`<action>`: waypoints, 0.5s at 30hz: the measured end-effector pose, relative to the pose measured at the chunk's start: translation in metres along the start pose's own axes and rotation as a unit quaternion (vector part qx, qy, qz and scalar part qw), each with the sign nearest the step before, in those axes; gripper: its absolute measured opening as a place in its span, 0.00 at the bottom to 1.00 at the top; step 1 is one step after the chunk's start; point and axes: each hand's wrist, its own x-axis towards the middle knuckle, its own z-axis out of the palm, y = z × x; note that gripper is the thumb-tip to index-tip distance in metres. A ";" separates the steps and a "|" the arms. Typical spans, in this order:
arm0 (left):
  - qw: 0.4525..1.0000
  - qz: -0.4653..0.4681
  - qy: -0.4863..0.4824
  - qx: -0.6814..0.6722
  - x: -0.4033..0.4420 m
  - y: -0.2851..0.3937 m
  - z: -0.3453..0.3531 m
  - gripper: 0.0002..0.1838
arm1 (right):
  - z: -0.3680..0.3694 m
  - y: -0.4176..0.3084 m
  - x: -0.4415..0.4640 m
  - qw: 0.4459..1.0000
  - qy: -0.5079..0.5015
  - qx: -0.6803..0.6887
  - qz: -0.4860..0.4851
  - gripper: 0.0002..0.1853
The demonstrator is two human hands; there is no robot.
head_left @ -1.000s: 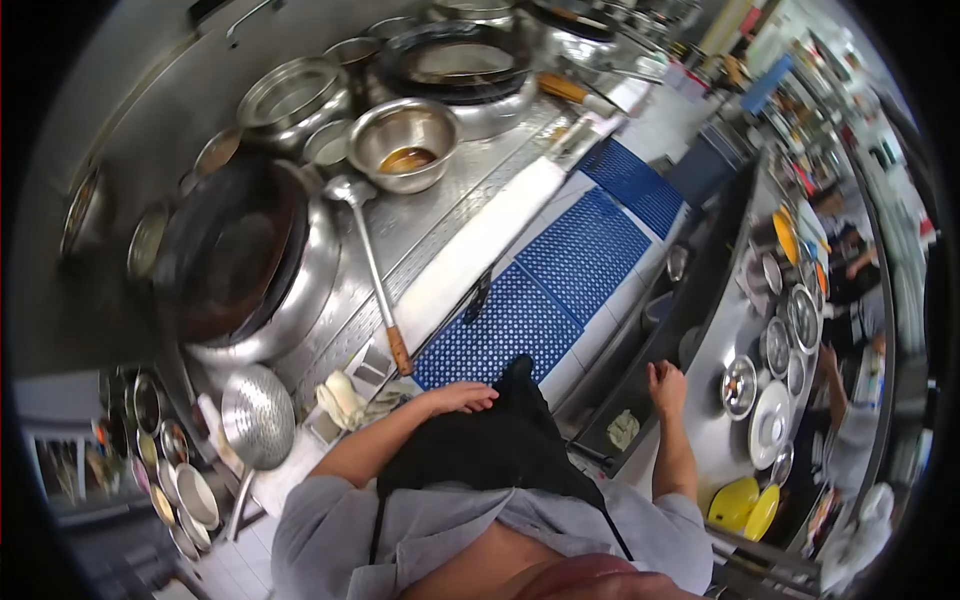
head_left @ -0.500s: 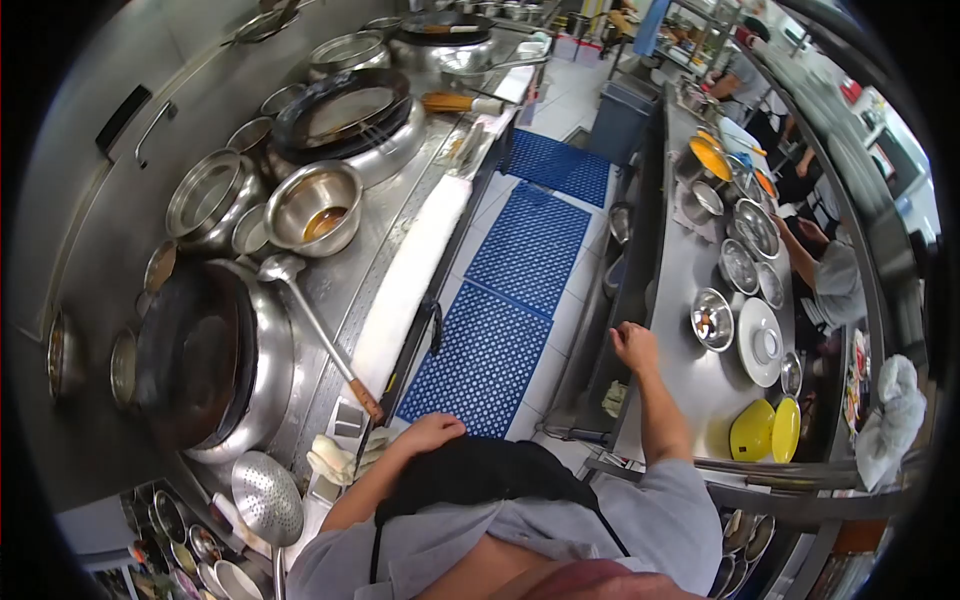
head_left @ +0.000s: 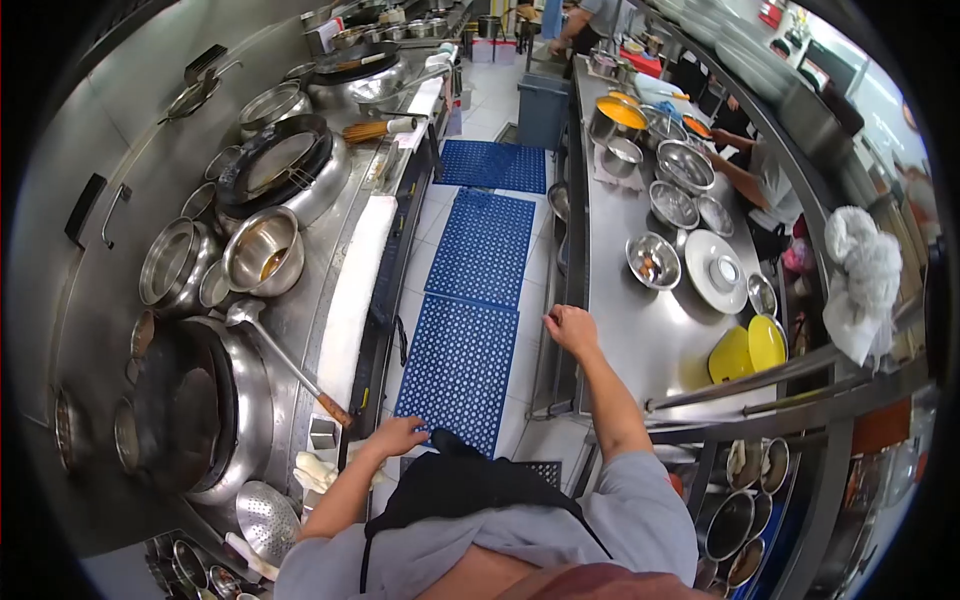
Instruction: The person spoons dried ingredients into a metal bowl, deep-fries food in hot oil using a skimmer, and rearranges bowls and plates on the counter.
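My left hand (head_left: pixel 398 437) is over the floor beside the left cooking counter, with its fingers loosely stretched and nothing in them. Close to it are the wooden handle of a ladle (head_left: pixel 290 365) and a crumpled cloth (head_left: pixel 318 470). My right hand (head_left: pixel 571 327) hangs by the edge of the right steel counter (head_left: pixel 625 345), its fingers curled in with nothing visible in them. On that counter, nearest to this hand, stands a steel bowl (head_left: pixel 653 261) with a few small brown pieces inside. A dark wok (head_left: pixel 185 405) sits to the left.
Blue perforated mats (head_left: pixel 458 365) line the aisle, with a grey bin (head_left: pixel 542 112) at its far end. A steel bowl (head_left: pixel 263 252) holds brown liquid. A perforated skimmer (head_left: pixel 267 522) lies low left. A yellow container (head_left: pixel 735 352) stands right. Co-workers (head_left: pixel 765 180) stand beyond the right counter.
My view has turned and shifted, so the right counter lies further left and more of the lower right shelf shows. My left hand's fingers have loosened; my right hand stays curled.
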 end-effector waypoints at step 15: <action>0.979 -0.148 -0.065 -0.122 -0.010 -0.100 0.171 0.27 | -0.009 -0.044 -0.147 0.987 0.057 0.146 -0.029 0.13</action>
